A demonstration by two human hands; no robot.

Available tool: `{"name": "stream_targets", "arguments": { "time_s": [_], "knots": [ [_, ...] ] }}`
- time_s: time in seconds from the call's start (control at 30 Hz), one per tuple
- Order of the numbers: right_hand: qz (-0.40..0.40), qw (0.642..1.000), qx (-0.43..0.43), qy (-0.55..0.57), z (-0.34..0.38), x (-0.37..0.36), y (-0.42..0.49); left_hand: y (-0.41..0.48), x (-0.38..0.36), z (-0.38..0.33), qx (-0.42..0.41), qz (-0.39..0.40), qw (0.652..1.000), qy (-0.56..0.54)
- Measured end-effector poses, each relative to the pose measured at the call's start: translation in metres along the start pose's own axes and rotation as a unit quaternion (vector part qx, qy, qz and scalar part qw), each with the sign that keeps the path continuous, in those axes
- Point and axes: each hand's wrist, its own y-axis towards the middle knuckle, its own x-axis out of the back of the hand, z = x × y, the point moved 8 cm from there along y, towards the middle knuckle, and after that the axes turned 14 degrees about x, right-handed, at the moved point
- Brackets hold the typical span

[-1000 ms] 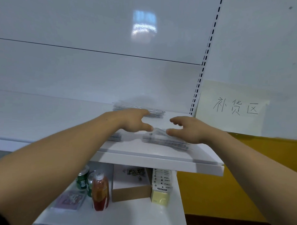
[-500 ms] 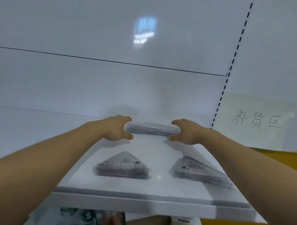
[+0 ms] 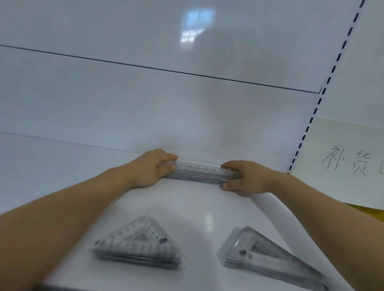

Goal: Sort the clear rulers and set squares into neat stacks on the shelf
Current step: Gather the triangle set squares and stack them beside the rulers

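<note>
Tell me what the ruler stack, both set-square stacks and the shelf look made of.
Ruler stack: probably clear hard plastic; the white behind shows through it, with dark printed markings.
Left set-square stack and right set-square stack: the same see-through plastic, greyer where layers pile up.
Shelf: white and glossy, likely painted metal; it shows a soft glare spot.

white shelf [image 3: 197, 211], ruler stack [image 3: 196, 173], two set-square stacks [image 3: 138, 246]

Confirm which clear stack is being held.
The ruler stack at the back: left hand and right hand grip its ends. The left set-square stack and right set-square stack lie untouched in front.
</note>
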Motion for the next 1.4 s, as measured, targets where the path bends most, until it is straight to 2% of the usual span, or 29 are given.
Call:
{"name": "stream_targets", "arguments": {
  "time_s": [0.17,0.33,0.63,0.7,0.83,0.93,1.17,1.27,1.4],
  "knots": [
    [-0.059,0.996,0.034,0.065,-0.002,-0.001,-0.001,0.001,0.004,0.0,-0.024,-0.055,0.997,-0.039],
    [-0.141,0.983,0.033,0.115,-0.011,-0.002,-0.007,0.0,-0.003,-0.005,-0.03,-0.045,0.997,-0.054],
    [-0.16,0.975,0.043,0.146,-0.01,-0.01,-0.008,0.005,-0.011,-0.002,0.023,-0.01,0.996,-0.087],
    [-0.161,0.971,0.039,0.172,-0.014,-0.009,-0.009,0.005,-0.01,0.0,0.021,-0.008,0.996,-0.09],
    [-0.166,0.973,0.056,0.15,-0.014,-0.008,-0.005,0.002,-0.012,-0.004,0.003,0.011,0.999,-0.048],
    [-0.136,0.977,0.057,0.155,-0.015,-0.011,-0.005,0.006,-0.011,-0.003,-0.008,0.007,1.0,-0.01],
    [-0.122,0.98,0.066,0.14,-0.014,-0.012,-0.003,0.007,-0.01,0.001,-0.002,0.019,1.0,-0.024],
    [-0.129,0.979,0.065,0.142,-0.016,-0.013,-0.004,0.008,-0.008,0.001,0.003,0.002,0.998,-0.07],
    [-0.159,0.967,0.061,0.188,-0.015,-0.014,-0.006,0.008,-0.002,0.008,0.047,0.009,0.977,-0.208]
  ]
}}
